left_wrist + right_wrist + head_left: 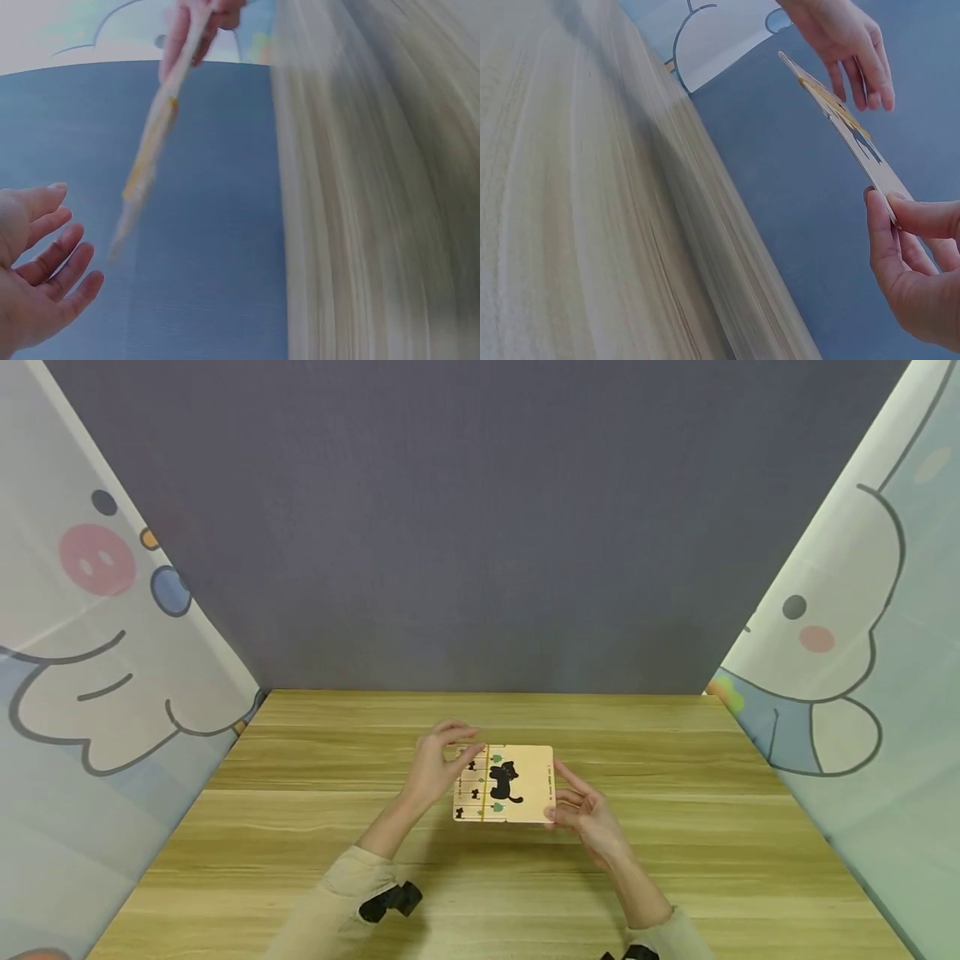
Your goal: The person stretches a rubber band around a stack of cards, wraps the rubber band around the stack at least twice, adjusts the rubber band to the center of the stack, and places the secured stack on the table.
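Note:
A thin, flat cream card (534,781) with a black cat and green leaf shapes is held up above the table. Round its left part runs a yellow band (485,793). My right hand (596,822) pinches the card's right edge, thumb on the printed face and fingers behind, as the right wrist view shows at the near end (885,180). At the other end my left hand (435,768) hovers with loosely bent fingers. In the left wrist view a gap shows between this hand (37,262) and the blurred card (161,112).
Beneath both hands lies a wood-grain table (637,877). A dark grey panel (487,527) rises behind it. Pale cartoon-print sheets stand at the left (45,818) and right (922,652) sides.

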Action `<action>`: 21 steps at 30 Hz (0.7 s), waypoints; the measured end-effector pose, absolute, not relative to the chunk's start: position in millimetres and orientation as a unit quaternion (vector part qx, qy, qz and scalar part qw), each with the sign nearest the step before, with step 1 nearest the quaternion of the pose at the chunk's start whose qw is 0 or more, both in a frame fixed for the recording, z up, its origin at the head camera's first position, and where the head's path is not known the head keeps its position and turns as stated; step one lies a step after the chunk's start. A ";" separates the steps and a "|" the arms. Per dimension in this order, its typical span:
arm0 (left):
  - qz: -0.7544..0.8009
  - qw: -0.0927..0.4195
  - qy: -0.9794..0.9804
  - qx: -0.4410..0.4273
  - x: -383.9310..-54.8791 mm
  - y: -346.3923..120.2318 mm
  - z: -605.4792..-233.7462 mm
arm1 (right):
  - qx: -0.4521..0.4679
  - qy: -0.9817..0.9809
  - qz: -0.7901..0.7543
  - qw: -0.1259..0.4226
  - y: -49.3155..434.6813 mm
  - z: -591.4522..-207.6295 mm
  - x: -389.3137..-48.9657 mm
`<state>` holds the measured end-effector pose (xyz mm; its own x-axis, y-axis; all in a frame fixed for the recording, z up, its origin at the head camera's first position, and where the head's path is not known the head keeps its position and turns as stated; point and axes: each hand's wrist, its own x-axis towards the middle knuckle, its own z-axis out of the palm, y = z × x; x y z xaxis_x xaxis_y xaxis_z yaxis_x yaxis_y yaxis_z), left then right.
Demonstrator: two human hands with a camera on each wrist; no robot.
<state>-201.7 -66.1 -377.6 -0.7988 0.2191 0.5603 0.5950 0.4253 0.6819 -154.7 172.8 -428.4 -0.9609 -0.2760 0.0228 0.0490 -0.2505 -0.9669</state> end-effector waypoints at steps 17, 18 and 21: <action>-0.589 0.219 -0.758 -0.174 -142.2 -52.6 -360.2 | -0.060 0.604 -0.790 0.088 175.0 -426.9 -158.5; -0.605 0.213 -0.749 -0.166 -140.7 -52.3 -363.7 | -0.060 0.602 -0.792 0.087 175.0 -426.4 -158.6; -0.660 0.190 -0.711 -0.151 -138.3 -51.4 -379.7 | -0.062 0.599 -0.793 0.087 175.1 -424.7 -158.7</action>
<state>-138.3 -51.4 -379.7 -0.8822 -0.0362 0.4695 0.4655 0.0841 0.8811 -158.7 175.1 -424.7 -0.9774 -0.2114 -0.0063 0.0638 -0.2664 -0.9618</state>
